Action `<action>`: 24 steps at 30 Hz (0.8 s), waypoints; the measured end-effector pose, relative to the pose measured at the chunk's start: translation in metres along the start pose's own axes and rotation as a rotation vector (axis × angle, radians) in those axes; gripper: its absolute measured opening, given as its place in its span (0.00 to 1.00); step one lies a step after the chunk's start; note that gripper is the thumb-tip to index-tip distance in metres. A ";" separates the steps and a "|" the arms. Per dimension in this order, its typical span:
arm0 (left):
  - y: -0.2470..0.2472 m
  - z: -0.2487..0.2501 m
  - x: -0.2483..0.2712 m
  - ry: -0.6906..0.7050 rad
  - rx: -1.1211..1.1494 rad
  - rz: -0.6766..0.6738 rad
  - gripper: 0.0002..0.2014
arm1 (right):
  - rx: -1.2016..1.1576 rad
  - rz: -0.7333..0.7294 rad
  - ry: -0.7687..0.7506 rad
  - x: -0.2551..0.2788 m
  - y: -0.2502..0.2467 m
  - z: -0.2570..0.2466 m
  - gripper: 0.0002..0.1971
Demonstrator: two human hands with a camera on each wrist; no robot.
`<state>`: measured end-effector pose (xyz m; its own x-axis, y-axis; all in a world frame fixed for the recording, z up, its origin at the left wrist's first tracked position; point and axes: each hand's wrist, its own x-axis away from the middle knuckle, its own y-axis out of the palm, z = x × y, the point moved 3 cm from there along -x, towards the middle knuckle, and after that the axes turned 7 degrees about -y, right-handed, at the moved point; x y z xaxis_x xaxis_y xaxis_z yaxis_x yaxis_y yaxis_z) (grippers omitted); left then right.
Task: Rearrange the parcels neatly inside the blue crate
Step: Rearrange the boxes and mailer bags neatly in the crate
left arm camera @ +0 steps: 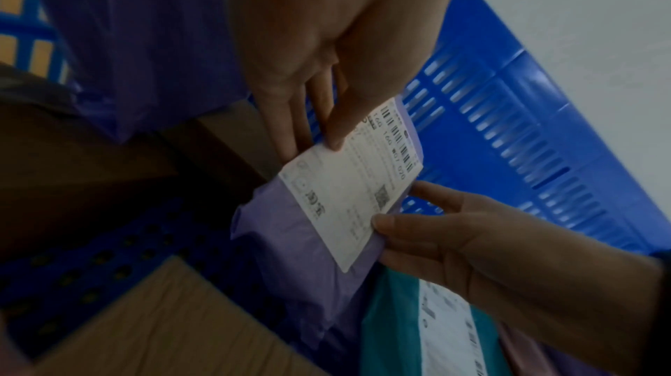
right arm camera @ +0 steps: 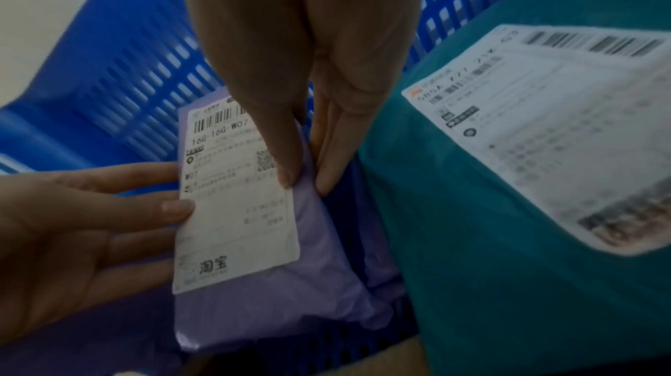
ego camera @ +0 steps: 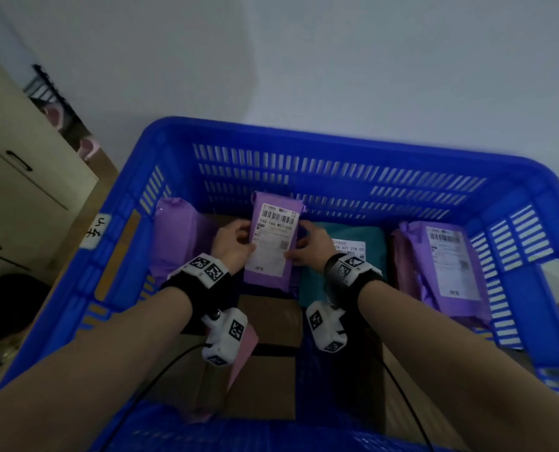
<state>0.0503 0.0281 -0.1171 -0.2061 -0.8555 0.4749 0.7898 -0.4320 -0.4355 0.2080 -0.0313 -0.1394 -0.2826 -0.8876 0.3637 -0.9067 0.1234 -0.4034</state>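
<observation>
The left hand (ego camera: 234, 244) pinches the 9 o'clock edge of a small lilac plastic mailer bag (ego camera: 273, 246) with a white label. The right hand (ego camera: 307, 247) pinches its 3 o'clock edge. The bag is held inside a blue slatted plastic crate (ego camera: 304, 132), toward its 12 o'clock wall. A teal plastic mailer (ego camera: 374, 252) lies at the bag's 3 o'clock.

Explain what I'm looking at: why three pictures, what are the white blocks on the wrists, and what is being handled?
No robot here: a person works bare-handed. The large picture comes from a head-worn camera looking down. The other two come from a white camera strapped at each wrist, looking along the fingers. The left hand and right hand each pinch a side edge of a small purple parcel, thumbs on its white shipping label, inside a blue slatted crate. Also in the crate: a teal parcel, a second purple parcel far left, a third purple parcel far right, and a cardboard box.
</observation>
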 end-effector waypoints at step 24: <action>0.044 -0.051 -0.032 -0.141 -0.373 -0.115 0.22 | 0.705 -0.052 0.007 -0.019 0.045 0.024 0.17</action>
<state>0.0619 0.0220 -0.1907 -0.1793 -0.7593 0.6255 0.4973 -0.6185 -0.6083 0.1802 -0.0196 -0.1844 -0.2486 -0.8815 0.4014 -0.5007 -0.2378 -0.8323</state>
